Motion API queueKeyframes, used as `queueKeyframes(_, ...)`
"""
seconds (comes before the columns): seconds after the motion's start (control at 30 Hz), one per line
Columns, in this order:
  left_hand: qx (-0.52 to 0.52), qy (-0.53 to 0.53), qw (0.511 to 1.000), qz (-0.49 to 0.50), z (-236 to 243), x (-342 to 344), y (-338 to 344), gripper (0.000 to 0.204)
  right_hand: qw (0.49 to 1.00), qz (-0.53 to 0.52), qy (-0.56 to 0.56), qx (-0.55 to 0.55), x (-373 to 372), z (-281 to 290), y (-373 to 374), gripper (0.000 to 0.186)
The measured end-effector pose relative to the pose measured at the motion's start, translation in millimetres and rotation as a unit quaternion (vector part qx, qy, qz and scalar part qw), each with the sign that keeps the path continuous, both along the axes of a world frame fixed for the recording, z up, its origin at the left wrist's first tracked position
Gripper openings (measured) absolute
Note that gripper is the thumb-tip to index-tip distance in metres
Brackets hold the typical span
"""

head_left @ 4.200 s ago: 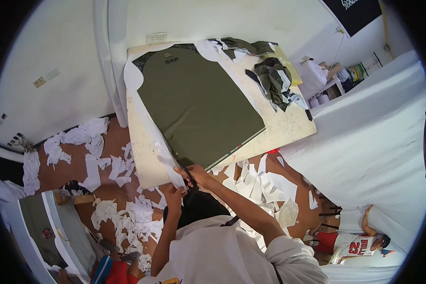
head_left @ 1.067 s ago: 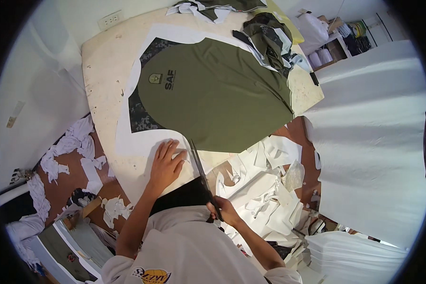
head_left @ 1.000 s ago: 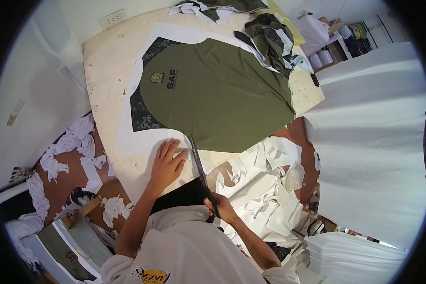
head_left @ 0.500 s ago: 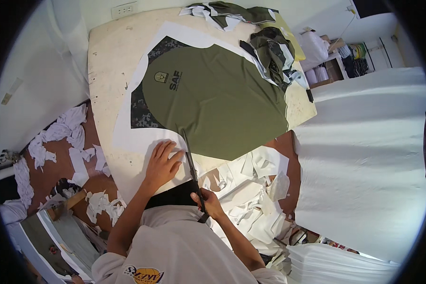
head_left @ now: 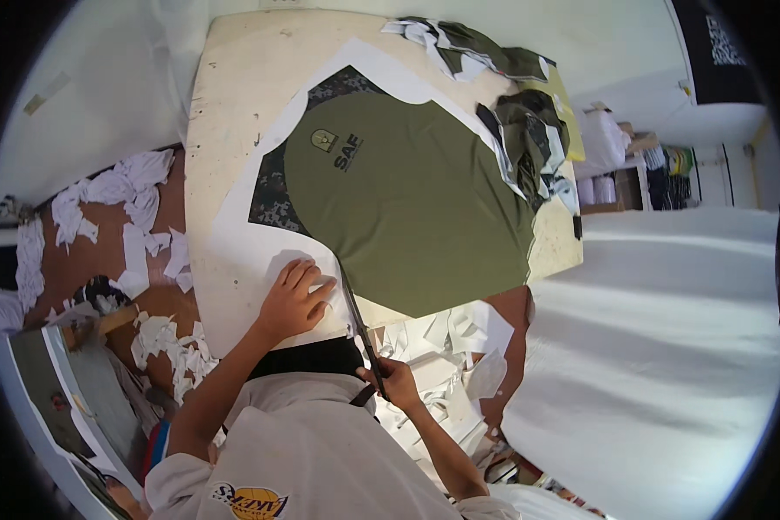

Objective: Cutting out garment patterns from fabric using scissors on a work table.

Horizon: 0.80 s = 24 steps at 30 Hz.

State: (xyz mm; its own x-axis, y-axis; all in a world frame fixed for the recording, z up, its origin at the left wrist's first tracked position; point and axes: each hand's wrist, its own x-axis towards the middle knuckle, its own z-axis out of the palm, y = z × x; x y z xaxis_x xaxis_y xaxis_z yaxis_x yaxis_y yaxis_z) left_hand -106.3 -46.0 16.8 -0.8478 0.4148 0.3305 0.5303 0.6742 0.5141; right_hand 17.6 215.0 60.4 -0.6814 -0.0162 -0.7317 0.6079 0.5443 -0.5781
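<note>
A dark olive-green shirt panel [head_left: 425,199] with dark camouflage areas [head_left: 273,198] and a small chest print lies on a table. White material [head_left: 251,247] borders it on the left and near sides. My left hand [head_left: 296,299] rests on this white border with its fingers stretched out, left of the blades. Long dark scissors [head_left: 360,322] are gripped by the handles in my right hand [head_left: 396,383], below the table's near edge. Their blades point away from me along the panel's near-left edge, and the tips meet the cloth where green borders white.
The pale tabletop [head_left: 221,113] carries bunched camouflage and olive cloth [head_left: 524,139] at the right, with more green-and-white pieces [head_left: 477,48] at the far edge. White scraps [head_left: 442,360] are heaped below the near edge. A white sheet [head_left: 650,347] hangs at the right.
The view has turned slightly, shifting the table rightward in the picture. The scissors' tips sit a little nearer to me along the cloth edge. My left hand stays on the white material.
</note>
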Motion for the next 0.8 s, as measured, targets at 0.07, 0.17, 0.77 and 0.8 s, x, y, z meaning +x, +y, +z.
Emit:
queueKeyframes(0.07, -0.006, 0.002, 1.0, -0.01, -0.6, 1.2, 1.0, 0.041, 1.0, 0.024, 0.006, 0.004, -7.7, 6.4, 9.1, 0.051)
queueKeyframes(0.17, -0.011, 0.024, 1.0, 0.0, -0.7, 1.9, -0.2, 0.04, 0.996, 0.075, -0.004, 0.041, -28.2, 23.2, 19.0, 0.05)
queueKeyframes(0.77, -0.038, 0.005, 0.999, 0.007, -1.0, 8.0, 0.0, 0.045, 0.971, 0.102, -0.154, -0.154, -105.2, 15.8, 66.4, 0.037)
queueKeyframes(0.8, -0.039, 0.005, 0.999, 0.01, -0.4, 8.6, -0.1, 0.045, 0.97, 0.106, -0.154, -0.155, -110.8, 16.5, 62.9, 0.037)
